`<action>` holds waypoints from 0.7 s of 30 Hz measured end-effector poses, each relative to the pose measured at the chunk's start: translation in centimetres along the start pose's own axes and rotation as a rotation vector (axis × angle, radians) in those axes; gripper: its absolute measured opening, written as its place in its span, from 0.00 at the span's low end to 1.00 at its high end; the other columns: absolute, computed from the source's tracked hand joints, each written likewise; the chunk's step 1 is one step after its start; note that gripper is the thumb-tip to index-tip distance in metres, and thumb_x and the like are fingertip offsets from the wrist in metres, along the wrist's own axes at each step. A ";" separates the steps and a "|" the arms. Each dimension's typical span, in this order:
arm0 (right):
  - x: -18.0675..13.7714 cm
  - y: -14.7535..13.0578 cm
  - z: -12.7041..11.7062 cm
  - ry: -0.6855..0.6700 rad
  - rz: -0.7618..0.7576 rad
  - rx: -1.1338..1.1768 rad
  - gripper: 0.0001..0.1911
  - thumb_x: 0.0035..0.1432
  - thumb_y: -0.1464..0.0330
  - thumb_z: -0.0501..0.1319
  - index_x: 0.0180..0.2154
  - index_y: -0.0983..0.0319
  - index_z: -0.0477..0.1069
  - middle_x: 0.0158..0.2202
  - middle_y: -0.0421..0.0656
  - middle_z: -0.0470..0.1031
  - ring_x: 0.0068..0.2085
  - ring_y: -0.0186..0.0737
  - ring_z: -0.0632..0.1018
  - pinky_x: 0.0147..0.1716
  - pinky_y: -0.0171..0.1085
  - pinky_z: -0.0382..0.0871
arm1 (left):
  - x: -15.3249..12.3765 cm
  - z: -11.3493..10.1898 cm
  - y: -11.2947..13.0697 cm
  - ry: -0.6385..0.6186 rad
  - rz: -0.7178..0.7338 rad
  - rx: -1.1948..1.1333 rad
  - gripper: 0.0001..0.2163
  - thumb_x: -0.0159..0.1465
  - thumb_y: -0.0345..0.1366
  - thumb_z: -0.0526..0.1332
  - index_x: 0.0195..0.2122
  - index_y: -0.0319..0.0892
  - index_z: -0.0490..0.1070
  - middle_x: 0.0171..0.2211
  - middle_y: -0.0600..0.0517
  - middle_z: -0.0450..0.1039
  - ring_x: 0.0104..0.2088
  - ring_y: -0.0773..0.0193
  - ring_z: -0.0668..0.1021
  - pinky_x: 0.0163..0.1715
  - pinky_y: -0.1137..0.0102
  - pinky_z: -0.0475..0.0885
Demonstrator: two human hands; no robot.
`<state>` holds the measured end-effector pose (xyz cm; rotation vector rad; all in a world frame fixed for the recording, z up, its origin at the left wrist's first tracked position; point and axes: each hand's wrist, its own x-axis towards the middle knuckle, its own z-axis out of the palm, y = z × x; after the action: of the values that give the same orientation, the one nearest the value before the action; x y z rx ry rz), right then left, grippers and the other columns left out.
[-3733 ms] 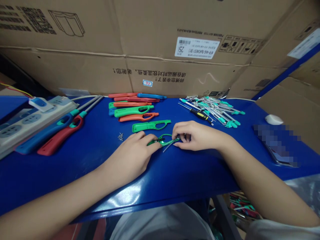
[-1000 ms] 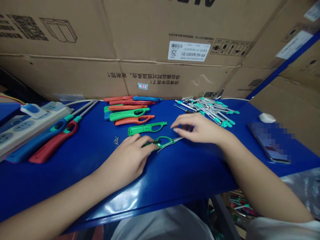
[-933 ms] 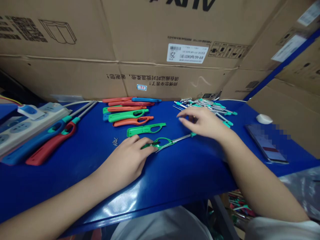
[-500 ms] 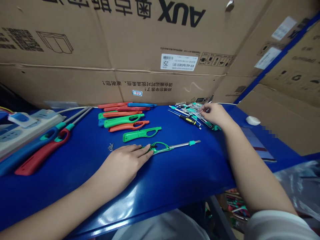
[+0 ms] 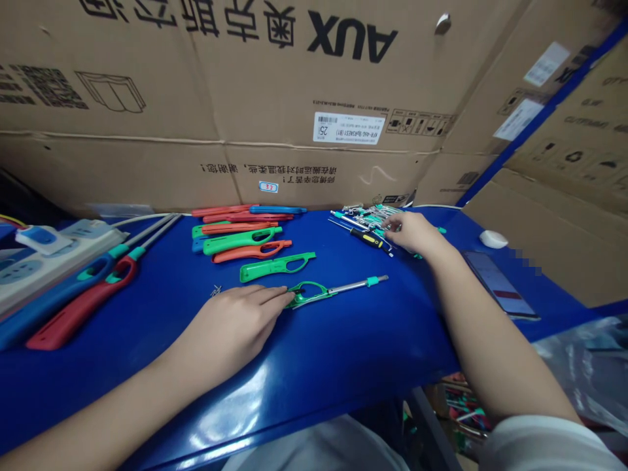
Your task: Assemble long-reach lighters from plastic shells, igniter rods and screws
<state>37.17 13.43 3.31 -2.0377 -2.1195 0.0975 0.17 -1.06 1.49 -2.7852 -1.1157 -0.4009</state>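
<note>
My left hand [image 5: 240, 324] lies over the handle end of a green lighter [image 5: 314, 294] on the blue table, fingers closed on it. From its front end a metal tube [image 5: 350, 284] with a teal collar runs to the right. Just beyond it rests a loose green handle shell [image 5: 279, 266]. At the back right, my right hand [image 5: 412, 232] reaches into a heap of metal and teal lighter parts [image 5: 375, 214], its fingers curled together; what they pinch is hidden. Beside the heap lies a black and yellow screwdriver [image 5: 367, 237]. Small screws [image 5: 216, 290] sit near my left hand.
Red, orange, green and blue handle shells [image 5: 243, 240] are stacked at the back. Two long lighters, one blue [image 5: 63, 288] and one red [image 5: 83, 301], lie beside a white power strip [image 5: 53, 258]. A phone [image 5: 500, 284] and white object [image 5: 493, 239] lie right. Cardboard [image 5: 275, 85] walls the back.
My right hand has shifted slightly left and down within the heap of parts. My left hand stays on the green lighter, and the whole view has tilted a little.
</note>
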 end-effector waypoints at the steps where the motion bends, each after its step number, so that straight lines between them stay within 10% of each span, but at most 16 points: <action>1: 0.0 -0.1 0.2 -0.014 -0.003 -0.006 0.12 0.55 0.71 0.64 0.42 0.60 0.80 0.37 0.47 0.81 0.37 0.46 0.79 0.34 0.39 0.67 | 0.0 -0.1 0.0 0.004 -0.008 -0.007 0.17 0.71 0.31 0.52 0.55 0.41 0.77 0.51 0.47 0.82 0.46 0.51 0.84 0.44 0.57 0.82; 14: -0.4 -0.3 -1.5 -0.002 0.066 0.025 0.10 0.55 0.62 0.67 0.28 0.61 0.74 0.30 0.46 0.78 0.32 0.43 0.76 0.30 0.37 0.62 | 0.2 0.2 -0.5 -0.026 -0.077 -0.106 0.16 0.71 0.36 0.57 0.58 0.45 0.74 0.54 0.47 0.79 0.51 0.50 0.80 0.51 0.52 0.78; 21: -2.5 -4.0 -0.5 -0.190 -0.413 0.300 0.18 0.63 0.54 0.60 0.30 0.61 0.75 0.29 0.42 0.76 0.29 0.38 0.73 0.31 0.36 0.61 | 0.4 0.6 -0.5 -0.040 -0.106 -0.174 0.16 0.72 0.38 0.57 0.58 0.44 0.73 0.53 0.46 0.78 0.52 0.50 0.79 0.52 0.54 0.77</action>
<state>33.40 10.72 4.35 -1.4450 -2.4174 0.5275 0.21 -0.28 1.05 -2.9027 -1.3013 -0.4765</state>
